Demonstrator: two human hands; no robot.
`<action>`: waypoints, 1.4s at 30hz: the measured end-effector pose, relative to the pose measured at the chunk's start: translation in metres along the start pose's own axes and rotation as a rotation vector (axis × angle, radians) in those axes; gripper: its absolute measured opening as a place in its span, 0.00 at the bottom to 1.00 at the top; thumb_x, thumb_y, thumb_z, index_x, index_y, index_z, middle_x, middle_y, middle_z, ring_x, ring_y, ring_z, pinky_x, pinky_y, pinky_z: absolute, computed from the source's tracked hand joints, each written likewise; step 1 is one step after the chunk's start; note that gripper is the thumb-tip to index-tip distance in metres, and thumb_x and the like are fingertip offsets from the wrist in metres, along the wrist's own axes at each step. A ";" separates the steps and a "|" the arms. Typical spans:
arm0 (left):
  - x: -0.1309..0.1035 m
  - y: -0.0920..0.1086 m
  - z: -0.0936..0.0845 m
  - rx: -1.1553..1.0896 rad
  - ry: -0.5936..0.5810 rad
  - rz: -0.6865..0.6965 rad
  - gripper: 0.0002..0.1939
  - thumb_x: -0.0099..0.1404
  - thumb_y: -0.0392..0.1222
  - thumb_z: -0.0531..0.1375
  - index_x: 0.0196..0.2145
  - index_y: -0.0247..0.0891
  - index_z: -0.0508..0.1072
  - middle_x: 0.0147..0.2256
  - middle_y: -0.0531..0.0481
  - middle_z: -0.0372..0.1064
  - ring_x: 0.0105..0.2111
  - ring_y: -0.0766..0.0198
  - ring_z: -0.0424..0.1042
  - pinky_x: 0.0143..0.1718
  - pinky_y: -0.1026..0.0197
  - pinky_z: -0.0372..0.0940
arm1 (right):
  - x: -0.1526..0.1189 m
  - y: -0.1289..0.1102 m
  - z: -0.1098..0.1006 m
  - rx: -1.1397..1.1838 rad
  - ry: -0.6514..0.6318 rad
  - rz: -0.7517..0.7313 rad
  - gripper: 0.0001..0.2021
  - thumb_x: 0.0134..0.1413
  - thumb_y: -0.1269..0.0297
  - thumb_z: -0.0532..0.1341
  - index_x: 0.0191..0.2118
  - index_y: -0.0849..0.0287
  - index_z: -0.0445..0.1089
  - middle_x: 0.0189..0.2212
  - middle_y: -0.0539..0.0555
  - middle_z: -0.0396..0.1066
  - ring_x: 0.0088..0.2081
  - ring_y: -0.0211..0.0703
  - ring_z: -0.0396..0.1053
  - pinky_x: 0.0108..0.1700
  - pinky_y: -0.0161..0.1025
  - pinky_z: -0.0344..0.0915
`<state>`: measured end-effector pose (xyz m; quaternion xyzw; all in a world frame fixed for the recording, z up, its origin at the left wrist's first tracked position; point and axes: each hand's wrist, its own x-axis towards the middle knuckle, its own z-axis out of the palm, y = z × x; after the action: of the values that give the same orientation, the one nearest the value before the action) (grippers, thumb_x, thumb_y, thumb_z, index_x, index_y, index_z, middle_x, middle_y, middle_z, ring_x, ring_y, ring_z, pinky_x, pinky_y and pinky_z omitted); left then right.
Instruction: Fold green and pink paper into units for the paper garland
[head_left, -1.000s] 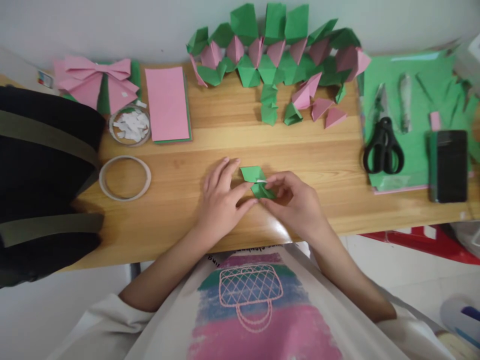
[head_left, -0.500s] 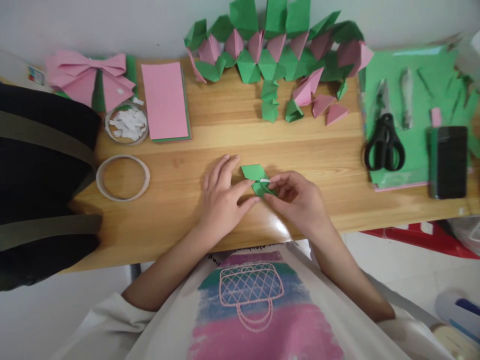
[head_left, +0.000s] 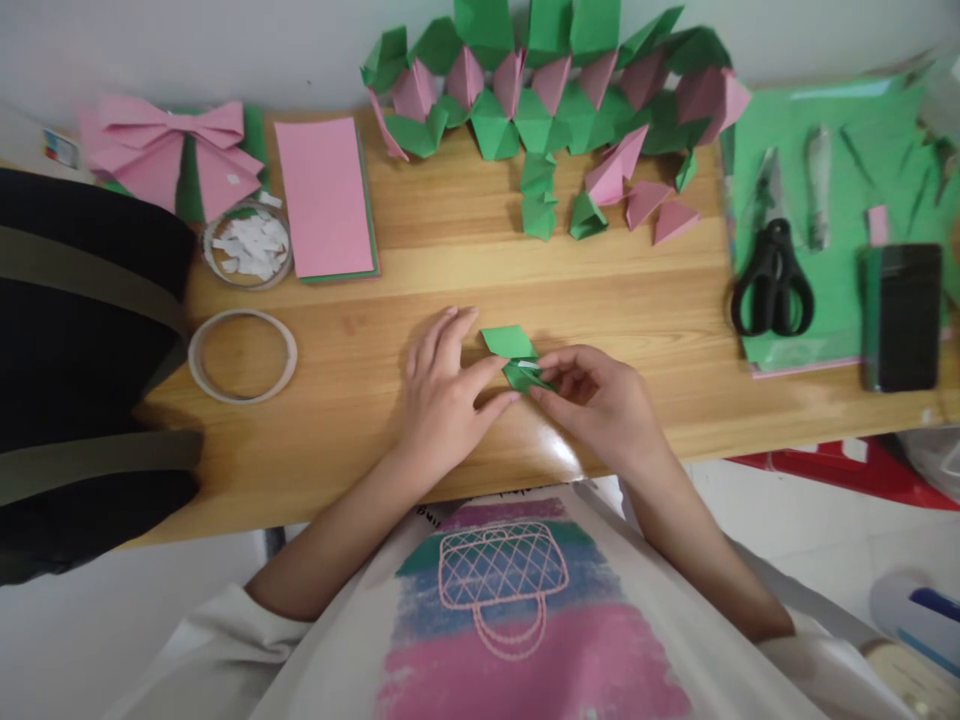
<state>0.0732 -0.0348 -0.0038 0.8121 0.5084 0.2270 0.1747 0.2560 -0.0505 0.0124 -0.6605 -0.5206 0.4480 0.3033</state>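
Note:
Between my hands, low over the wooden table (head_left: 360, 440), is a small folded piece of green paper (head_left: 510, 341) with a white strip (head_left: 527, 365) lying in its fold. My left hand (head_left: 444, 385) pinches the paper's left side with thumb and forefinger; its other fingers stretch out over the wood. The right hand (head_left: 596, 400) grips the paper's right edge between thumb and curled fingers. My fingertips partly hide the lower flap.
Folded green and pink paper units (head_left: 551, 85) stand along the wall. Left are a tape roll (head_left: 196, 375), a ring of white scraps (head_left: 255, 246), a pink paper stack (head_left: 324, 200) and a black bag (head_left: 82, 320). Right lie scissors (head_left: 772, 285), a cutter (head_left: 819, 185) and a phone (head_left: 902, 320).
The white strip has gone from sticking up at the fold to lying lower within it. Both hands keep nearly the same place; the view has shifted slightly.

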 end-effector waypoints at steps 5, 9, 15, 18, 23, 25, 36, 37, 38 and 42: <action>0.000 0.000 -0.001 0.007 -0.003 0.009 0.12 0.58 0.44 0.68 0.40 0.38 0.79 0.59 0.34 0.61 0.60 0.38 0.60 0.59 0.36 0.57 | 0.001 -0.004 0.001 -0.044 -0.017 -0.032 0.10 0.44 0.66 0.68 0.36 0.61 0.75 0.26 0.48 0.70 0.22 0.31 0.59 0.25 0.34 0.58; 0.000 -0.001 -0.001 0.018 0.003 0.020 0.12 0.58 0.44 0.68 0.40 0.38 0.79 0.59 0.34 0.61 0.60 0.38 0.60 0.59 0.36 0.57 | 0.002 -0.006 0.001 -0.079 -0.017 -0.071 0.10 0.45 0.67 0.67 0.36 0.62 0.76 0.26 0.49 0.69 0.22 0.31 0.58 0.25 0.33 0.57; -0.001 -0.002 0.001 0.011 0.011 0.030 0.12 0.58 0.44 0.68 0.39 0.38 0.79 0.59 0.34 0.61 0.61 0.39 0.59 0.59 0.36 0.58 | 0.003 -0.005 0.003 -0.089 -0.015 -0.093 0.10 0.45 0.68 0.66 0.37 0.63 0.77 0.26 0.48 0.68 0.22 0.31 0.57 0.25 0.33 0.57; -0.001 -0.002 0.001 0.010 0.013 0.025 0.12 0.59 0.45 0.68 0.39 0.39 0.79 0.60 0.35 0.61 0.61 0.39 0.59 0.59 0.36 0.57 | 0.003 -0.006 0.004 -0.096 -0.008 -0.093 0.10 0.44 0.69 0.66 0.37 0.63 0.77 0.26 0.49 0.68 0.22 0.31 0.57 0.25 0.33 0.58; -0.001 -0.002 0.002 0.003 0.019 0.021 0.11 0.59 0.45 0.68 0.39 0.39 0.79 0.59 0.36 0.61 0.60 0.39 0.59 0.59 0.35 0.57 | 0.003 -0.006 0.004 -0.111 -0.003 -0.095 0.11 0.44 0.70 0.66 0.38 0.63 0.77 0.26 0.49 0.68 0.22 0.31 0.58 0.26 0.34 0.59; -0.001 -0.002 0.002 0.002 0.024 0.028 0.11 0.60 0.45 0.67 0.39 0.39 0.79 0.59 0.36 0.61 0.61 0.40 0.59 0.59 0.36 0.57 | 0.002 -0.006 0.004 -0.112 -0.003 -0.091 0.10 0.45 0.69 0.66 0.37 0.62 0.77 0.27 0.49 0.68 0.22 0.31 0.58 0.26 0.34 0.59; 0.000 -0.002 0.006 0.012 0.086 0.012 0.07 0.66 0.40 0.60 0.37 0.40 0.79 0.57 0.40 0.64 0.59 0.46 0.61 0.58 0.39 0.60 | 0.002 -0.004 0.005 -0.114 0.004 -0.072 0.10 0.46 0.67 0.65 0.37 0.61 0.77 0.27 0.50 0.69 0.23 0.33 0.59 0.27 0.35 0.60; 0.000 -0.002 0.006 0.014 0.088 0.010 0.07 0.66 0.40 0.61 0.36 0.40 0.79 0.57 0.40 0.65 0.59 0.46 0.61 0.57 0.39 0.60 | 0.002 -0.004 0.005 -0.118 0.004 -0.070 0.10 0.46 0.67 0.65 0.37 0.61 0.77 0.27 0.50 0.69 0.23 0.33 0.59 0.27 0.35 0.60; 0.000 -0.001 0.006 0.016 0.090 0.009 0.06 0.66 0.40 0.61 0.36 0.40 0.79 0.56 0.40 0.65 0.59 0.46 0.61 0.57 0.39 0.60 | 0.002 -0.005 0.005 -0.123 0.003 -0.070 0.10 0.46 0.67 0.65 0.38 0.61 0.77 0.28 0.50 0.69 0.23 0.33 0.59 0.27 0.35 0.60; 0.000 -0.002 0.006 0.021 0.097 0.014 0.06 0.65 0.40 0.61 0.36 0.40 0.79 0.56 0.41 0.65 0.59 0.46 0.62 0.57 0.39 0.61 | 0.001 -0.007 0.006 -0.152 0.001 -0.077 0.10 0.46 0.68 0.65 0.38 0.61 0.77 0.28 0.51 0.70 0.23 0.34 0.60 0.28 0.36 0.61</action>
<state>0.0754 -0.0343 -0.0101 0.8055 0.5127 0.2621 0.1398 0.2480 -0.0477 0.0155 -0.6613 -0.5779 0.3951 0.2696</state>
